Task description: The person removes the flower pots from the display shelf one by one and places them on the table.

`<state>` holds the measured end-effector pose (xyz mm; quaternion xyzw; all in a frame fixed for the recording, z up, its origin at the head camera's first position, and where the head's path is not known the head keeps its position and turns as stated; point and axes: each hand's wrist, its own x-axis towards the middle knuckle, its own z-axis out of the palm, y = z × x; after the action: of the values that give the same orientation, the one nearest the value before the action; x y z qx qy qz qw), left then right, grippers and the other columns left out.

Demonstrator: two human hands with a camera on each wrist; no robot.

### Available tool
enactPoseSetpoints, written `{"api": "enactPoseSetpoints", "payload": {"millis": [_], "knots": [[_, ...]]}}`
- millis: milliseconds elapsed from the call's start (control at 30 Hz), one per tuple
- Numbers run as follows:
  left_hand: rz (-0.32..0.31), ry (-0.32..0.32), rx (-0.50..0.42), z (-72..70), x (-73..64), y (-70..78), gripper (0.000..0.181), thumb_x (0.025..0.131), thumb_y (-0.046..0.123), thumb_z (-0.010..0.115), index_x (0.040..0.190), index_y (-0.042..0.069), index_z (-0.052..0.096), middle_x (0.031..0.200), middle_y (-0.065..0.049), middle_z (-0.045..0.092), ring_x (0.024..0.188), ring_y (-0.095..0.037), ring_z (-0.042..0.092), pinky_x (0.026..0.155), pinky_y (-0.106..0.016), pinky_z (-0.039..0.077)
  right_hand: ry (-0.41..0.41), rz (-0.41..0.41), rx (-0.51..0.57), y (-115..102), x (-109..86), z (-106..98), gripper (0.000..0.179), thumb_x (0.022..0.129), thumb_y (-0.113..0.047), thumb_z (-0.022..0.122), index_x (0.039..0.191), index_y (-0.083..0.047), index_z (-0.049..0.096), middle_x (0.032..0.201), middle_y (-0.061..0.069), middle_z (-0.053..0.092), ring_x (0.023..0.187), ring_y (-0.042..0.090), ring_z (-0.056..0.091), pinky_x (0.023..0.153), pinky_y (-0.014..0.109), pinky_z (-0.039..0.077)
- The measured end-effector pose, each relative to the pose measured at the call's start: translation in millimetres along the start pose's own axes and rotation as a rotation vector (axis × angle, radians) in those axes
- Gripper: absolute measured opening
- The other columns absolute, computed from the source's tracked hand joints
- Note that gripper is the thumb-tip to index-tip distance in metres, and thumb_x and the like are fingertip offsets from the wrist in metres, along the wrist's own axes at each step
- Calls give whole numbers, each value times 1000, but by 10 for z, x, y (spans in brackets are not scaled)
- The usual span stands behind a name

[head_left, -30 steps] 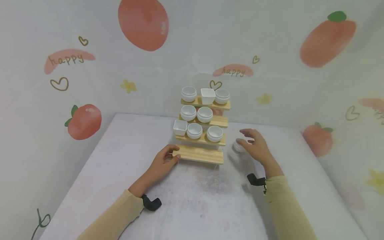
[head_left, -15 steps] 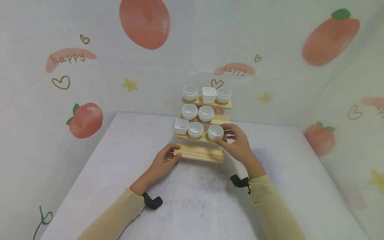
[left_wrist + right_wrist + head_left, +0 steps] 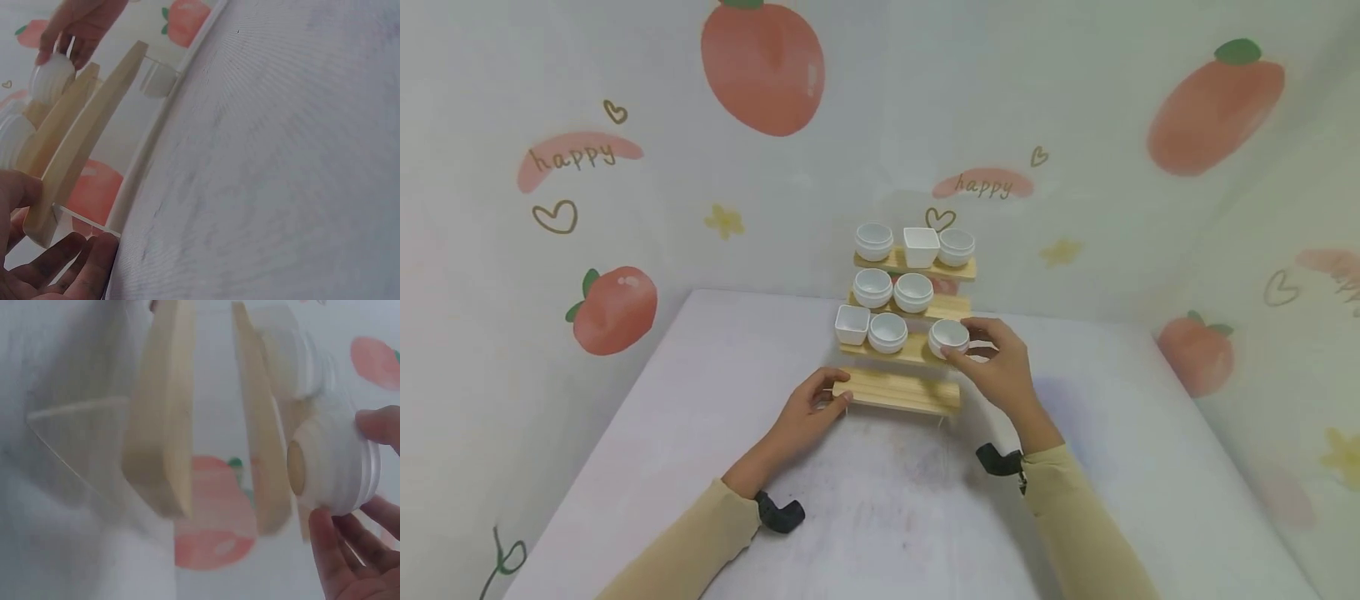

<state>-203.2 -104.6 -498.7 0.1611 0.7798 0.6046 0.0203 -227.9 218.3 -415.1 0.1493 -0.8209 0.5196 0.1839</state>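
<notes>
A tiered display stand [image 3: 895, 392] has wooden shelves on clear supports. My left hand [image 3: 801, 421] grips the left end of its lowest shelf; in the left wrist view, thumb and fingers lie around that shelf's end. At the right end of the second shelf from the bottom, my right hand [image 3: 1000, 367] pinches a round white bowl [image 3: 948, 337] between thumb and fingers. The right wrist view shows this bowl [image 3: 331, 462] with a tan round base, tilted close beside the shelf edge. A square white bowl [image 3: 852, 323] and a round one [image 3: 887, 332] share that shelf.
Two round bowls, one of them a white bowl [image 3: 913, 292], stand on the shelf above. The top shelf carries a square bowl [image 3: 921, 247] between two round ones. Another white bowl [image 3: 158, 80] shows beyond the stand. A fruit-print backdrop [image 3: 820, 200] rises behind the table.
My right hand has moved left from beside the bowl on the table to the shelf's right-end bowl and taken hold of it. That bowl has shifted slightly right. The left hand stays on the stand.
</notes>
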Motion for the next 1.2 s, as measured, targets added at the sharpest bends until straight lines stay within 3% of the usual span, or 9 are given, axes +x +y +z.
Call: {"api": "enactPoseSetpoints", "payload": {"millis": [100,233,533,633,800,1067,1200], "knots": [[-6,-8,-11,2,-26,-12,34,105,19,70,136,8,61,139,-15,62,107,-25,69,85,-26,62,36,40,13,40,-41,-155,50,86,-4,89,130,2,68,129,19,69,109,14,68,85,20,63],[6,-9,-22,-1,-33,-9,34,105,20,69,136,8,60,140,-15,61,110,-26,68,86,-26,62,68,101,-31,91,-109,-423,47,89,-8,87,131,1,68,130,18,70,109,-2,64,85,9,57],[-15,-10,-6,-5,-32,28,34,106,20,69,136,10,61,141,-13,61,113,-27,69,87,-26,61,131,247,-180,484,-239,-1021,52,93,-18,85,139,-3,66,139,18,66,111,-5,62,83,4,53],[-18,-8,-9,-13,-18,23,33,106,21,69,136,10,61,140,-13,61,116,-27,68,88,-26,61,123,344,-242,670,-244,-1148,56,94,-23,84,141,-1,64,143,20,64,117,6,64,81,2,49],[-18,-10,-16,-11,-20,-3,34,105,21,70,136,10,61,138,-14,62,111,-27,69,87,-25,61,81,502,-282,886,-310,-1247,65,93,-32,84,144,1,60,146,25,60,135,43,59,78,4,45],[-28,-11,-12,-5,-23,-2,34,106,21,69,137,10,60,136,-15,62,106,-28,71,85,-27,62,5,585,-291,1021,-329,-1291,70,95,-36,82,148,0,54,151,27,53,140,47,54,99,40,52],[-20,-5,-15,4,-27,24,34,106,20,69,137,9,60,136,-15,62,104,-27,70,84,-26,61,-23,600,-281,1020,-303,-1317,70,95,-33,81,148,2,52,151,28,52,139,47,54,95,34,51]]}}
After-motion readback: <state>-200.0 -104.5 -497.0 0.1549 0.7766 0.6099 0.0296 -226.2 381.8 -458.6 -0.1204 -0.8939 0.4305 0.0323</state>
